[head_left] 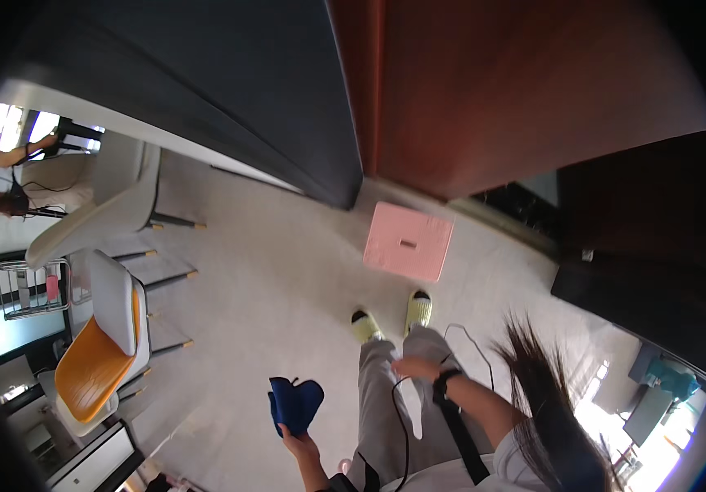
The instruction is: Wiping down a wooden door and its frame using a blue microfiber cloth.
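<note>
A dark blue folded cloth [295, 402] stands up out of my left hand [300, 444], whose fingers are closed on its lower edge. My right hand [418, 368] is in front of my thighs, over my grey trousers [377, 385], with a dark band at the wrist. Its fingers are small and blurred, so I cannot make out whether they hold anything. Beside that hand a thin dark cable [403, 418] runs down. On the floor ahead of my yellow-green slippers [420, 310] sits a pink step stool [408, 242] with a slot in its top.
A reddish-brown wooden panel [525, 90] and a dark panel [230, 90] rise ahead. At left are an orange-seated chair [97, 369], a grey chair [115, 184] and another person [49, 176]. Dark cabinets [631, 303] line the right. Dark hair [562, 418] hangs at lower right.
</note>
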### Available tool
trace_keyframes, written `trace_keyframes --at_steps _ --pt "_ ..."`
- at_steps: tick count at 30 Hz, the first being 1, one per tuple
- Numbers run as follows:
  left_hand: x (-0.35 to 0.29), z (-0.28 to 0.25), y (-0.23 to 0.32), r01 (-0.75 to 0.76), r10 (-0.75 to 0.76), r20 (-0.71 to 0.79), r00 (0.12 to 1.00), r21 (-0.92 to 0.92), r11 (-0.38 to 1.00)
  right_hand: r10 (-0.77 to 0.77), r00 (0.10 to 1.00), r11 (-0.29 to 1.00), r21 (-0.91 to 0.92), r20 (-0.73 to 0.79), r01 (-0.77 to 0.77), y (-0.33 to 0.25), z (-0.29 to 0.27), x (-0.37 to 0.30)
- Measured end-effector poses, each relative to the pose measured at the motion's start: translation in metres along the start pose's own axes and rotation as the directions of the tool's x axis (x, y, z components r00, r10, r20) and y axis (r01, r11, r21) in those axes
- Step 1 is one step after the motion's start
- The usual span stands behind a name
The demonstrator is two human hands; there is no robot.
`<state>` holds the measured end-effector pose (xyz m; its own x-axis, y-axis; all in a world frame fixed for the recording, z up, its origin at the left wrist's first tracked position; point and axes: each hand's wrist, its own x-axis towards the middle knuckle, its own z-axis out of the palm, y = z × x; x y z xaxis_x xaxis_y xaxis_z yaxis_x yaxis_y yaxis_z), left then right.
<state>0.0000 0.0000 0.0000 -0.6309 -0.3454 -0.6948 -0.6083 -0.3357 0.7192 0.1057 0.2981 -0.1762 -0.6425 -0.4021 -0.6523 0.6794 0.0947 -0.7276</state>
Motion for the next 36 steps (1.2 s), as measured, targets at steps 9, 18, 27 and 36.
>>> trace_keyframes --at_steps 9,18,27,36 --pt "-0.067 0.185 0.124 -0.267 0.196 0.305 0.932 0.211 0.94 0.49 0.87 0.426 -0.887 0.06 -0.179 -0.133 0.007 -0.065" --pt "-0.172 0.228 0.21 -0.585 -0.003 0.835 0.55 0.387 0.712 0.194 0.979 0.724 -0.663 -0.068 -0.19 -0.207 -0.072 -0.185" --pt "-0.308 0.253 0.273 -0.779 -0.108 0.966 -0.235 -0.121 0.615 -0.765 0.488 0.426 0.239 -0.42 0.873 -0.364 -0.007 -0.32" --pt "-0.316 0.239 0.243 -0.731 -0.152 0.982 -0.116 0.019 0.682 -0.502 0.427 0.391 0.243 -0.752 0.888 -0.33 0.018 -0.32"
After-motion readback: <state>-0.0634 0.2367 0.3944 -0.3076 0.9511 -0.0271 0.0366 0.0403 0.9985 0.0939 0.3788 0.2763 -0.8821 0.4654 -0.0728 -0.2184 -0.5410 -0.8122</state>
